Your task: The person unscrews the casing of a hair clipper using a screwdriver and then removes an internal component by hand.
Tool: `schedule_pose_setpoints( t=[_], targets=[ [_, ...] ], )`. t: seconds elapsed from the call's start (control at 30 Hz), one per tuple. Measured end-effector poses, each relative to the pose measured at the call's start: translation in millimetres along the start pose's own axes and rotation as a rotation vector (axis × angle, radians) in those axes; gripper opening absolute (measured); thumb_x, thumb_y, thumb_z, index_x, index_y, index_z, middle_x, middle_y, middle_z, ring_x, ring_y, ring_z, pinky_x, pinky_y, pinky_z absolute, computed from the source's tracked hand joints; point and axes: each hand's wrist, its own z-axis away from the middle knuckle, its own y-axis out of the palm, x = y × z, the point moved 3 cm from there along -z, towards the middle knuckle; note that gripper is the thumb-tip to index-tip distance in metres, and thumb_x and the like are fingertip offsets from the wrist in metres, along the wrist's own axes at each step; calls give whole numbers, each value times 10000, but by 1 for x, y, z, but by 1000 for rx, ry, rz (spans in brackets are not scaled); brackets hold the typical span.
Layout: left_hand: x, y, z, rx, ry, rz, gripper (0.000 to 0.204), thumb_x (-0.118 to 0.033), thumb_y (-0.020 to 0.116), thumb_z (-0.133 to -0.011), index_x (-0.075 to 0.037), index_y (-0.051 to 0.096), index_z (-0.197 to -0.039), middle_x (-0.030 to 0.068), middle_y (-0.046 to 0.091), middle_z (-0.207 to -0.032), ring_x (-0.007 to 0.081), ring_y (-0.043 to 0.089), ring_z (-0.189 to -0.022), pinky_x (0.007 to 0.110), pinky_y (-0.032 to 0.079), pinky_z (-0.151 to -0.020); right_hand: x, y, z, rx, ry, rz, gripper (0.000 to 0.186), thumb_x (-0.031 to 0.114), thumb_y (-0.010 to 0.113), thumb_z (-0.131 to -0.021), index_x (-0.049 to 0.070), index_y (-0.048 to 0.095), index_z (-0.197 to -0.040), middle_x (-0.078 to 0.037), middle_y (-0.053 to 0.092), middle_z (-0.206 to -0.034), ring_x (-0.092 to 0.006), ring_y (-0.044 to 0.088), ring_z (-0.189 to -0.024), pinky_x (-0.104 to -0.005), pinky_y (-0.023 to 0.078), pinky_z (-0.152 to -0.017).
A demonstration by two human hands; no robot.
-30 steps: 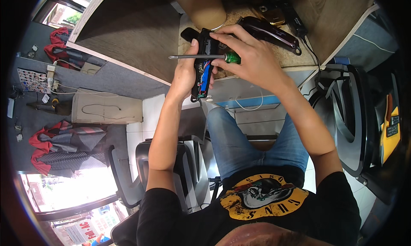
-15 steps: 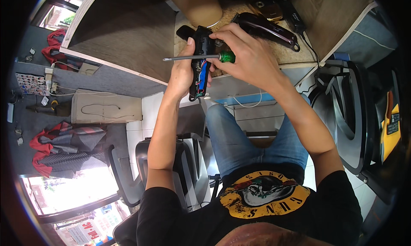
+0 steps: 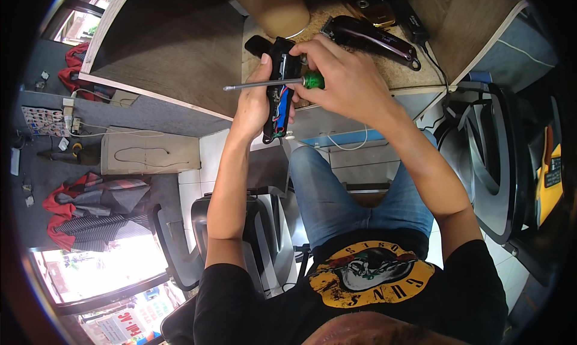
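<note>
Opened black device (image 3: 276, 119) sits in the left hand (image 3: 252, 107), up at the front edge of the shelf (image 3: 384, 83). I'd call the work partway: casing open, blue part (image 3: 281, 112) and thin wires bare inside, no cover over them. Can't tell from here whether any screws are out, or whether anything is loose in there. Screwdriver (image 3: 258, 85) isn't on a screw; its shaft lies crosswise above the device, tip pointing off to my left.

Left fingers are clamped round the device, thumb along the near side, fingertips showing past the other edge. Right hand (image 3: 354, 80) has the green handle tucked in its grip; index finger and thumb are spread apart, index tip at the device's upper end, seemingly touching. Contact of the thumb I can't confirm.

Further out I get a black oblong piece (image 3: 257, 45) just beyond the device, a dark maroon clipper (image 3: 375, 42) lying on the shelf, a tan cylinder (image 3: 273, 11) and a black adapter (image 3: 407, 20) behind.
</note>
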Motion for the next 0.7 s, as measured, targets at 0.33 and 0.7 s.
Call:
schedule_pose_setpoints(
  t=[0.33,0.7],
  targets=[
    [-3,0,3,-16,-2,-33,731,-660,374,-1110,8,654,-1018,128,672,-754,190,661,-537,330,583,-482,3,-1,0,-10,-4,22,560,395,840,-832,68,593,-1215,-103,708,-1125,-385,739,-817,-506,566,-707],
    [-2,1,1,-5,16,20,690,-635,408,-1105,-9,666,-973,131,676,-711,194,664,-503,319,578,-451,6,-6,-1,5,1,101,536,411,863,-826,75,606,-1154,-46,617,-1147,-277,725,-788,-404,561,-629]
  ],
)
